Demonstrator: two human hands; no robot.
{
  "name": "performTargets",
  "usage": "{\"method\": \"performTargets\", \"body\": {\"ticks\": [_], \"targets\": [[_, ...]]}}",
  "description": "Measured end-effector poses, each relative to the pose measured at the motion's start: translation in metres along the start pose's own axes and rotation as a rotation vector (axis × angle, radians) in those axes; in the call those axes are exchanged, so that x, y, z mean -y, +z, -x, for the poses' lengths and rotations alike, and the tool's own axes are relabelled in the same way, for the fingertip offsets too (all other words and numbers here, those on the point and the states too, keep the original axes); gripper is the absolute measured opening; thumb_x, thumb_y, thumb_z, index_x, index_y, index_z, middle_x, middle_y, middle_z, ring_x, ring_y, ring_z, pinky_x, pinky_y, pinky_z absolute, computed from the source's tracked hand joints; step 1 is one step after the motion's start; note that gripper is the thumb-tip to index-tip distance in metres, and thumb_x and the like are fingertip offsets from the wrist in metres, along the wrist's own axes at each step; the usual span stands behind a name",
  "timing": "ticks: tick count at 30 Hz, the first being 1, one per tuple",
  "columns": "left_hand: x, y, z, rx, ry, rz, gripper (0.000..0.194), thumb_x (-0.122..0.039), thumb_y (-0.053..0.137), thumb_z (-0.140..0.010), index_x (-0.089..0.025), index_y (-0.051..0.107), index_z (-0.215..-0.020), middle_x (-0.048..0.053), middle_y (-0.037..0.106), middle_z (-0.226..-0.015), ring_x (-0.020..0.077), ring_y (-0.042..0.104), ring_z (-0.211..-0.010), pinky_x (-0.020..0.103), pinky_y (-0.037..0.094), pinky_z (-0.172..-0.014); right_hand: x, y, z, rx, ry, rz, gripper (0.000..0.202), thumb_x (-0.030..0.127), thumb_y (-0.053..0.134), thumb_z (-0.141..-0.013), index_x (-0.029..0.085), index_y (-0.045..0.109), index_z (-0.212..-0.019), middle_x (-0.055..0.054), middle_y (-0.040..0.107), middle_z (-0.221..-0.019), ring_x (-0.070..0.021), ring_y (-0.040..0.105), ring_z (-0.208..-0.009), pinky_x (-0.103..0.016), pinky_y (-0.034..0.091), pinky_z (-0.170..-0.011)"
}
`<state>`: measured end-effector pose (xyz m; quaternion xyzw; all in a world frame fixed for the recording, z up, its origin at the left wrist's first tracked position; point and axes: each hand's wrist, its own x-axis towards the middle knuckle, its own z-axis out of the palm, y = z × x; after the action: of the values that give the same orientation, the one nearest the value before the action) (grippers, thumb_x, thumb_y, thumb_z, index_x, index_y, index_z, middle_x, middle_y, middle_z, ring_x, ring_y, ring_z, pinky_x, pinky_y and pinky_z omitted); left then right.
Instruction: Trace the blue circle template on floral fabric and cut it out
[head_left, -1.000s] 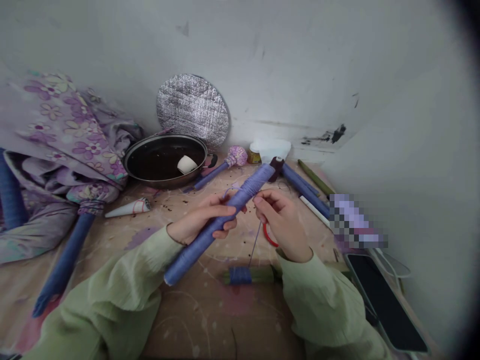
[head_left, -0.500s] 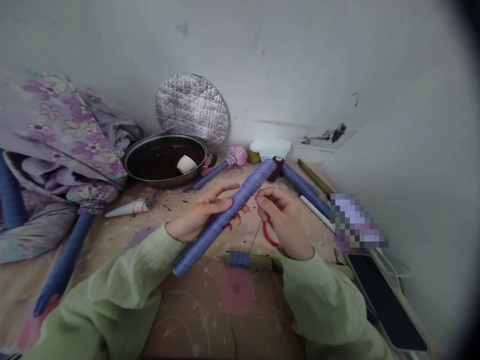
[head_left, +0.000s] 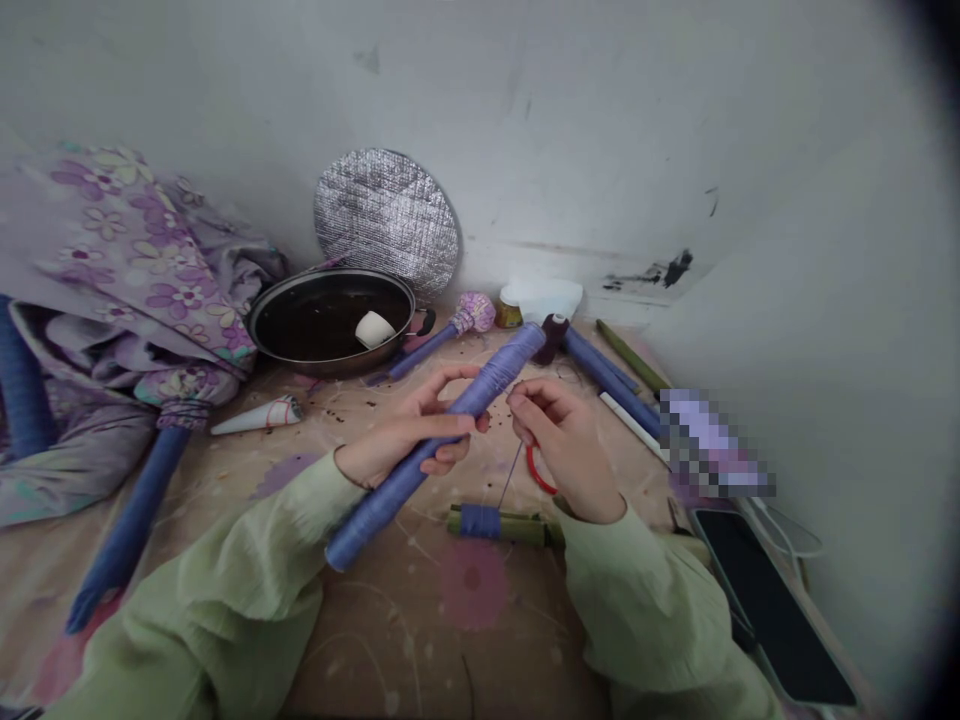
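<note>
My left hand point(head_left: 420, 425) is wrapped round a long blue thread-covered roll point(head_left: 487, 390), which slants from lower left to upper right. Beside the roll's upper part, my right hand point(head_left: 566, 435) pinches a fine blue thread. From there the thread point(head_left: 511, 475) runs down to a blue winding point(head_left: 480, 520) around green stems point(head_left: 521, 528) lying on the cloth. Red scissor handles point(head_left: 538, 470) show partly behind my right hand.
Behind are a dark pan point(head_left: 322, 320) holding a white cup point(head_left: 373, 330), a silver disc point(head_left: 386, 220) and a dark spool point(head_left: 553, 335). Flowered fabric point(head_left: 150, 250) and a white cone point(head_left: 262, 415) are left; blue rolls point(head_left: 611, 380) and a phone point(head_left: 772, 600) right.
The blue roll has slid down and to the left. My left thumb and fingers have shifted and now close further round it. My right hand has barely moved.
</note>
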<state>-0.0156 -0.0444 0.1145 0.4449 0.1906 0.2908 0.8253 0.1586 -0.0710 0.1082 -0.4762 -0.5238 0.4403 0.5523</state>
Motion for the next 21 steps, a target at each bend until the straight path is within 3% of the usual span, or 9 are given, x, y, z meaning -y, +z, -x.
{"method": "performTargets", "body": {"ticks": [3, 8, 14, 17, 21], "targets": [[0.0005, 0.0006, -0.0005, 0.01, 0.021, -0.028, 0.048, -0.012, 0.058, -0.076, -0.028, 0.037, -0.116, 0.002, 0.056, -0.089, 0.0007, 0.043, -0.044, 0.009, 0.028, -0.033, 0.0012, 0.0003, -0.0002, 0.014, 0.019, 0.006, 0.015, 0.032, 0.059, -0.073, 0.018, 0.054, -0.07, 0.006, 0.043, -0.05, -0.0062, 0.035, -0.043, -0.022, 0.026, -0.042], [0.0016, 0.0, -0.0029, 0.008, 0.018, -0.023, 0.042, -0.021, 0.05, -0.082, -0.021, 0.033, -0.12, 0.01, 0.059, -0.1, 0.0112, 0.06, -0.058, 0.014, 0.037, -0.035, 0.0029, 0.0005, -0.0009, 0.028, 0.044, 0.038, 0.018, 0.034, 0.059, -0.073, 0.018, 0.053, -0.07, 0.005, 0.046, -0.052, -0.0064, 0.037, -0.044, -0.021, 0.028, -0.042], [0.0003, -0.0021, -0.0021, 0.052, -0.002, 0.011, 0.03, -0.023, 0.042, -0.086, -0.016, 0.036, -0.115, 0.015, 0.06, -0.104, 0.012, 0.061, -0.055, 0.014, 0.035, -0.031, -0.0001, -0.0004, -0.0019, -0.009, 0.02, 0.003, 0.016, 0.033, 0.06, -0.072, 0.018, 0.054, -0.07, 0.005, 0.046, -0.055, -0.0062, 0.037, -0.044, -0.021, 0.027, -0.041], [-0.0021, -0.0035, -0.0012, 0.033, -0.012, 0.011, 0.031, -0.022, 0.042, -0.087, -0.016, 0.039, -0.117, 0.01, 0.063, -0.087, 0.012, 0.06, -0.055, 0.014, 0.038, -0.032, -0.0006, -0.0006, -0.0019, 0.0, 0.016, 0.011, 0.016, 0.033, 0.06, -0.073, 0.018, 0.055, -0.07, 0.005, 0.046, -0.054, -0.0063, 0.037, -0.044, -0.021, 0.027, -0.042], [-0.0018, -0.0054, -0.0018, -0.03, -0.03, 0.014, 0.027, -0.022, 0.046, -0.085, -0.014, 0.048, -0.111, 0.003, 0.056, -0.065, 0.0122, 0.057, -0.061, 0.017, 0.048, -0.044, -0.0006, -0.0009, -0.0017, 0.002, 0.003, 0.004, 0.017, 0.034, 0.06, -0.073, 0.018, 0.054, -0.069, 0.006, 0.043, -0.05, -0.0066, 0.036, -0.043, -0.021, 0.029, -0.042]]}}
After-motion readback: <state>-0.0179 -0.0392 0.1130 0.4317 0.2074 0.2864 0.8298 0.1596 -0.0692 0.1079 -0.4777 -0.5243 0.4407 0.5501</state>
